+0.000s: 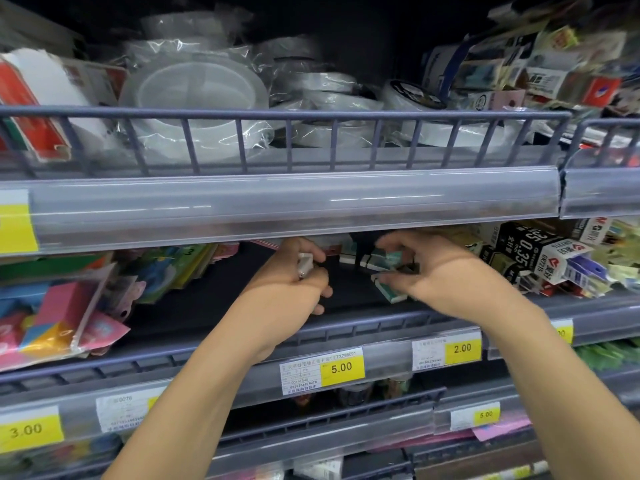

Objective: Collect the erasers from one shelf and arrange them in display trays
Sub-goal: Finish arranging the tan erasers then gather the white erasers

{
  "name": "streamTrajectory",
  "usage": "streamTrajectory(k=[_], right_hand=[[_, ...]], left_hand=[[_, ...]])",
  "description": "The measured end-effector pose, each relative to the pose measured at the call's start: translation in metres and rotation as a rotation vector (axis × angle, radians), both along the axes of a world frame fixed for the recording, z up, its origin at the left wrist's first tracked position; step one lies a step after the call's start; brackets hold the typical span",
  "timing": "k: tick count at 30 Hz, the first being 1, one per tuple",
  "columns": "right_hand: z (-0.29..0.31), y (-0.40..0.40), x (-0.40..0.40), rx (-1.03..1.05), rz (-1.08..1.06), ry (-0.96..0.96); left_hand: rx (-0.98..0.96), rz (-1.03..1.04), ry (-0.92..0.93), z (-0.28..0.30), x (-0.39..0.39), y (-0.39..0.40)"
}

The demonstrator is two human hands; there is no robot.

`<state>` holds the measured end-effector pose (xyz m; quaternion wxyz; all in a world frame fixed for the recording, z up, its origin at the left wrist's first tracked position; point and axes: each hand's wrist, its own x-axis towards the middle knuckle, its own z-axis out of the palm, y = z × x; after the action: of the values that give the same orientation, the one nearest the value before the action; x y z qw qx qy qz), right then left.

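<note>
Grey-blue wire and plastic: the middle shelf (pixel 346 329), where both my hands are at work, under the clear price rail (pixel 277 206) of the shelf above.

Item, my left hand (pixel 291 289): reached in over the shelf's front lip, fingers curled round a small white eraser (pixel 305 263), pinched between thumb and forefinger; more seems tucked in the palm, though I cannot tell what.

Item, my right hand (pixel 440 275): fingers bent and clutching several erasers (pixel 384 261) in green-and-white sleeves. One green-sleeved eraser (pixel 389 291) sits at the heel of my thumb, touching the dark shelf floor; whether I grip it or merely rest on it I cannot tell.

Item, loose erasers (pixel 348 258): a couple of white ones lie further back on the shelf, between my two hands, partly hidden by the rail.

Item, neighbours on the same shelf: bagged pink and multicoloured packets (pixel 59 317) to the left; black-and-white boxed refills (pixel 540 258) marked 0.35 to the right, just beside my right wrist.

Item, upper shelf: rolls of clear tape (pixel 194 95) in wrap, behind a wire guard (pixel 287 140).

Item, price tags on the shelf edges: 5.00 (pixel 341 368), 2.00 (pixel 462 348), 3.00 (pixel 26 430).

Display trays: none in sight from here.
</note>
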<state>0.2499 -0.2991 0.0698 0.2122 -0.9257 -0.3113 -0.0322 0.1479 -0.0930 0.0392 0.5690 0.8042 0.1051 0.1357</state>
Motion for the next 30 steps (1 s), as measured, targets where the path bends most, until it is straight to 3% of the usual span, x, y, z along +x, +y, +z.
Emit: streamTrajectory(k=[4,11,14,17,19,23,30], right_hand=[[0.002,-0.006,0.012,-0.298,0.013,0.082],[0.006,-0.001,0.020,-0.327,0.047,0.110],[0.005,-0.002,0.017,-0.072,0.067,0.118],[-0.001,0.005,0.001,0.416,0.153,0.343],[-0.006,0.013,-0.011,0.619,0.280,0.430],[-0.015,0.032,-0.026,0.825,0.463,0.507],[-0.027,0.046,-0.033,0.978,0.469,0.418]], left_hand=[[0.004,0.001,-0.055,-0.002,0.002,0.000],[0.076,0.001,-0.042,0.000,0.003,-0.004],[0.042,0.001,-0.032,0.001,0.003,-0.004],[-0.030,-0.013,-0.039,0.003,0.003,-0.003],[-0.091,-0.042,-0.058,0.005,0.001,-0.004],[-0.130,-0.125,-0.092,0.012,-0.007,-0.007],[-0.153,-0.124,-0.082,0.012,-0.009,-0.004]])
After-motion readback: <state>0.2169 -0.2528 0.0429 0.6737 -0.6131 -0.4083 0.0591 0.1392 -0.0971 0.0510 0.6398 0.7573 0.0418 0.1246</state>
